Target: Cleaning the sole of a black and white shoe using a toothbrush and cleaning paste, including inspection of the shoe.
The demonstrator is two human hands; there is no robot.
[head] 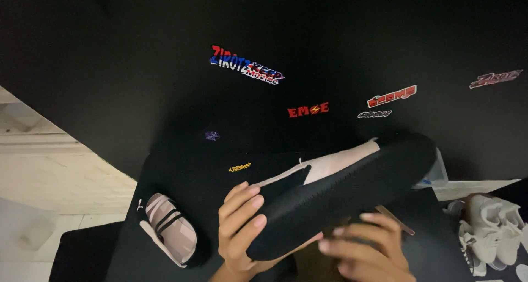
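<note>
Over a black table (137, 67), left hand (242, 227) and right hand (366, 249) (2 together) grip a black shoe (352, 188).

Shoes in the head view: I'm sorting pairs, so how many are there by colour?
Black shoe with pale lining, held by left hand and right hand: 1
Black and pink shoe on the black surface: 1
White shoes at the right edge: 2, seemingly
Total: 4
</note>
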